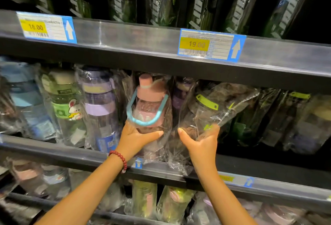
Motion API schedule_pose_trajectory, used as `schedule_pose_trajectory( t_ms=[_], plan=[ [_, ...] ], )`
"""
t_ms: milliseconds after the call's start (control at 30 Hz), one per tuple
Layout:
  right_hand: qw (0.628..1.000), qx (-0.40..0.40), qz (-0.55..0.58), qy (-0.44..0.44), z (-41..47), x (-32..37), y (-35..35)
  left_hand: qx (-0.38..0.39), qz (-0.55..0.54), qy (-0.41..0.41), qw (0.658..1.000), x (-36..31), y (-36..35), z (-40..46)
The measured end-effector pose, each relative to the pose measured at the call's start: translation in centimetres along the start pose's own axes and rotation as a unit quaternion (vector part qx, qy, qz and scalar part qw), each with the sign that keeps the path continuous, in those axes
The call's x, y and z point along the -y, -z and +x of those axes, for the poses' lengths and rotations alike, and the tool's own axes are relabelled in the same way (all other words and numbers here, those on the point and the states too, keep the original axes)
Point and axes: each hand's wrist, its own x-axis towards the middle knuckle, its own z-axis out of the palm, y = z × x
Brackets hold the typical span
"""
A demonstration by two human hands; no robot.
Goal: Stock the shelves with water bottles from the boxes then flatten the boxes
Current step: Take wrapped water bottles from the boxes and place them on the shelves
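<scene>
Stocking is under way — the left hand (pixel 136 135) is gripping the pink bottle (pixel 149 106), the right hand (pixel 202 138) clutching a dark bagged bottle (pixel 215 106); next, seating both upright on the shelf (pixel 71 154).

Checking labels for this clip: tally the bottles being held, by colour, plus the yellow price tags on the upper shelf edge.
pink bottle, in left hand: 1
dark bottle, in right hand: 1
yellow price tags: 2
Total: 4
</scene>
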Motion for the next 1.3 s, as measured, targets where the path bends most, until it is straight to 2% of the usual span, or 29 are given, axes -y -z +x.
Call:
schedule_pose_trajectory(
  t_ms=[167,500,700,933,1200,1300],
  plan=[
    [0.999,0.003,-0.047,0.017,0.4,-0.1,0.5,0.012,0.013,0.009,1.0,0.6,0.1,0.8],
    [0.995,-0.01,-0.1,0.001,1.0,0.4,1.7,0.023,-0.047,0.036,0.998,1.3,-0.2,1.1],
    [0.994,-0.003,-0.111,-0.014,1.7,-0.4,1.8,0.002,-0.026,-0.011,1.0,0.5,-1.0,0.9],
    [0.987,0.101,-0.122,-0.018,2.8,-0.6,3.5,0.001,0.008,-0.014,1.0,1.1,-1.0,1.0],
    [0.972,0.172,-0.152,-0.043,2.9,0.3,3.6,-0.066,-0.004,-0.026,0.997,1.3,-2.1,-0.3],
    [0.971,0.181,-0.146,-0.054,2.9,0.1,3.6,-0.058,-0.007,-0.016,0.998,1.3,-1.9,-0.4]
  ],
)
